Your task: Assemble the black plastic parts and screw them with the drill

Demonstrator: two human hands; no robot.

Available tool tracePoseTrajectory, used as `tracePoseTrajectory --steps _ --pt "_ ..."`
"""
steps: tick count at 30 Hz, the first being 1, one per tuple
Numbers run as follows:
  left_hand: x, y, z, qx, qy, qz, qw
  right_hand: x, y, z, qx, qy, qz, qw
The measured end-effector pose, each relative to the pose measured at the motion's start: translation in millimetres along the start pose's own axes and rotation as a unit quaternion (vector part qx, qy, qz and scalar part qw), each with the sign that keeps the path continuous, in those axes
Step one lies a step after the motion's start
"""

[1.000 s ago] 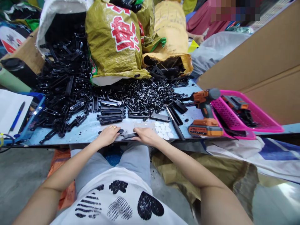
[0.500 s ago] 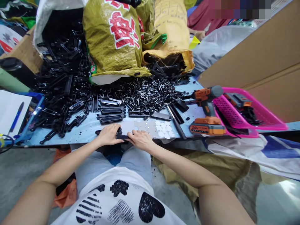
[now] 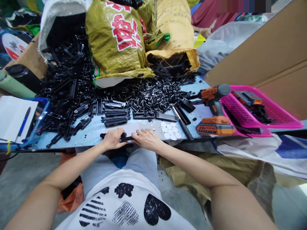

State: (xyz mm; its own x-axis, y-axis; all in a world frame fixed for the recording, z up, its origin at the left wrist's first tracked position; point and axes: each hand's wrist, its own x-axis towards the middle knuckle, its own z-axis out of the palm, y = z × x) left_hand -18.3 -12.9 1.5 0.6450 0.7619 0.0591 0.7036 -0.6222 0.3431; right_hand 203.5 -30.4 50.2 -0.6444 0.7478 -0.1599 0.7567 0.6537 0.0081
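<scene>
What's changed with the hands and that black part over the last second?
The right hand slid left until it closed against the left hand, and both now grip the black part at the table edge. The drill, white discs and pink basket stayed put.

Hands at the counter: two, left hand [image 3: 114,138] and right hand [image 3: 146,139]
Black strip [image 3: 124,139] held between them: one
Cordless drill [image 3: 214,110]: one on the counter
Pink baskets [image 3: 275,111]: one
Yellow woven sacks [image 3: 117,38]: two
White round pads [image 3: 170,132]: about ten
Blue pens [image 3: 24,117]: one
Loose black parts [image 3: 72,86]: too many to count
</scene>
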Motion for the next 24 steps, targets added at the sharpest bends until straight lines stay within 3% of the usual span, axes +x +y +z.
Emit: tracePoseTrajectory --steps 3,5,8,11,13,15,17,19,24 --pt "12.4 11.3 -4.3 0.003 -0.022 0.011 1.0 -4.8 12.5 18.6 0.019 0.013 0.005 1.0" --pt "33.6 21.2 -8.0 0.001 0.001 0.031 1.0 -8.4 23.5 30.3 0.037 0.04 0.037 0.998" --pt "86.7 35.3 -11.7 0.015 0.038 0.009 0.999 -5.6 42.9 41.0 0.043 0.096 0.196 0.975" --pt "145.6 47.6 -7.7 0.042 0.008 -0.025 0.999 7.3 61.8 47.5 0.051 0.106 0.351 0.929" --pt "173.0 53.3 -1.5 0.045 -0.019 -0.028 0.998 14.0 72.2 51.5 0.075 0.098 0.367 0.922" --pt "184.2 54.5 3.3 0.042 -0.025 -0.028 0.998 13.9 79.2 54.0 0.101 0.114 0.353 0.923" --pt "178.1 49.3 3.0 0.038 -0.015 -0.037 0.998 7.6 80.7 53.5 0.144 0.162 0.336 0.917" --pt "156.6 37.2 -3.3 0.018 0.019 -0.057 0.998 0.4 74.3 49.7 0.227 0.21 0.302 0.902" --pt "65.0 -8.3 -31.6 -0.028 0.146 -0.088 0.985 5.9 32.2 38.8 0.428 0.238 0.159 0.858"
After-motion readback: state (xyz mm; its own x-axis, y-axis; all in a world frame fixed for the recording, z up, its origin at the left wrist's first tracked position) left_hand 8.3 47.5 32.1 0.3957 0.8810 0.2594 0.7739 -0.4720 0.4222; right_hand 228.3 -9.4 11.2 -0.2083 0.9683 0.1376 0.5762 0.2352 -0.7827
